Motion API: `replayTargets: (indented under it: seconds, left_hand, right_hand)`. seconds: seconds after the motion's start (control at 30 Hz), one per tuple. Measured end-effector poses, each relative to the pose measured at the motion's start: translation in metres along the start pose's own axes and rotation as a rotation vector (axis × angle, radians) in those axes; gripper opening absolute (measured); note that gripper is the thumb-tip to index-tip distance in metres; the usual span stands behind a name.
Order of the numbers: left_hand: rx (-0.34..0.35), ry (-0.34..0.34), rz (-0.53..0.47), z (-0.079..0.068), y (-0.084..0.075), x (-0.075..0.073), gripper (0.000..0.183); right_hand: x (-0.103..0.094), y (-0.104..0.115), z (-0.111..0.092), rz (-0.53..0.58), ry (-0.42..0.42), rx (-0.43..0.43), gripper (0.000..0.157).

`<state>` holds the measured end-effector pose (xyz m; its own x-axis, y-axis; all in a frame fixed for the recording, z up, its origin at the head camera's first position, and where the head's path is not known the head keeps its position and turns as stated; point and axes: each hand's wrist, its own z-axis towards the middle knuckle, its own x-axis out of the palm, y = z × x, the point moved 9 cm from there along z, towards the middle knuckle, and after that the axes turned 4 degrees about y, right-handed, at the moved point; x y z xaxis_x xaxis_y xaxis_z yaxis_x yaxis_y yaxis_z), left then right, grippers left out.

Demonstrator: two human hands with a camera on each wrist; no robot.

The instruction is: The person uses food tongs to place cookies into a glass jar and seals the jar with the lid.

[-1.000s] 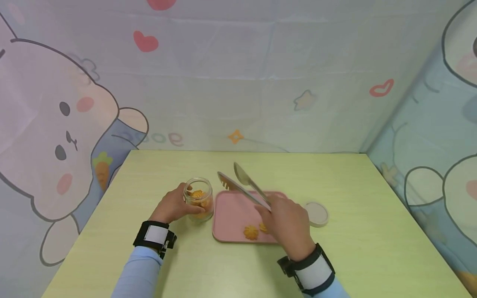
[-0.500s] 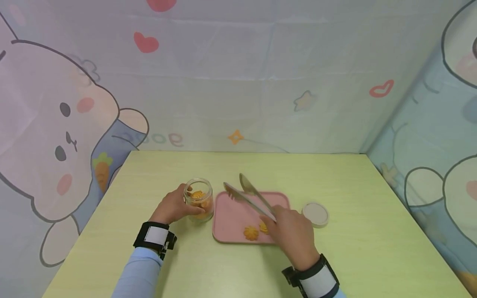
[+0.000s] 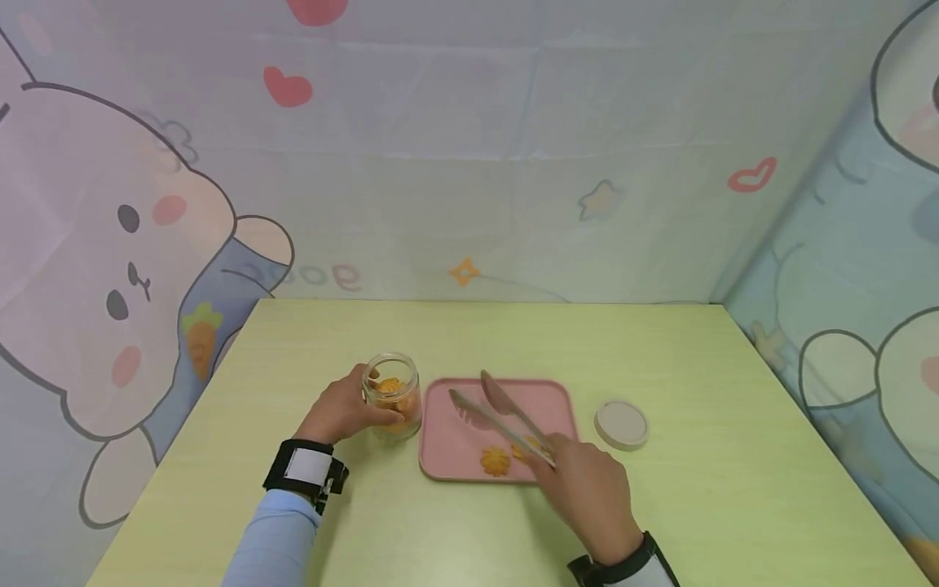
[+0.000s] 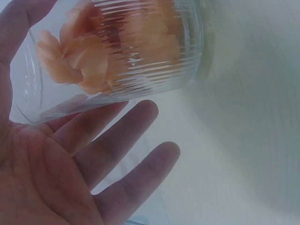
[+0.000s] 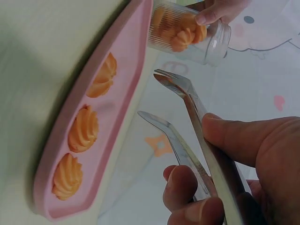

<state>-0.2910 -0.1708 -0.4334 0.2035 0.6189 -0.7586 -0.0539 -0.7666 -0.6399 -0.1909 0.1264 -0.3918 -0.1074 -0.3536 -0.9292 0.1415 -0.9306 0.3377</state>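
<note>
My left hand [image 3: 343,410] grips a clear glass jar [image 3: 409,399] from its left side, thumb on the near wall. Lidless, the jar stands upright with several orange swirled cookies [image 4: 93,56] inside; ribbing covers its lower wall. My right hand [image 3: 590,493] holds metal tongs [image 3: 506,430] over the pink tray [image 3: 445,448]. The tong arms are spread apart with nothing between their tips, and they point toward the jar. Three swirled cookies [image 5: 84,129] lie in a row on the tray in the right wrist view; the tongs and hand partly hide some in the head view.
A round white lid [image 3: 622,425] lies on the pale yellow table [image 3: 734,456] right of the tray. The jar stands close to the tray's left edge. Behind the table hangs a cartoon-printed cloth [image 3: 469,163].
My right hand has drawn the tongs back toward me and slightly right, so the tips moved from beyond the tray's far edge to over the tray. My left hand and the jar stayed put.
</note>
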Motion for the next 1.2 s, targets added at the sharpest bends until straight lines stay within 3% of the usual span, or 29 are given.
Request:
replayTargets:
  seconds: [0.3, 0.73, 1.2]
  left_hand:
    - [-0.007, 0.004, -0.002, 0.001, 0.003, 0.001, 0.086]
    - [0.003, -0.002, -0.001, 0.002, 0.004, 0.001, 0.085]
    - [-0.001, -0.004, 0.004, 0.003, 0.004, 0.001, 0.084]
  right_hand:
    - [0.012, -0.014, -0.013, -0.014, 0.055, 0.033, 0.030]
    - [0.011, -0.020, -0.030, -0.012, 0.141, 0.058, 0.029]
    - [0.014, -0.026, -0.033, -0.017, 0.222, 0.067, 0.029]
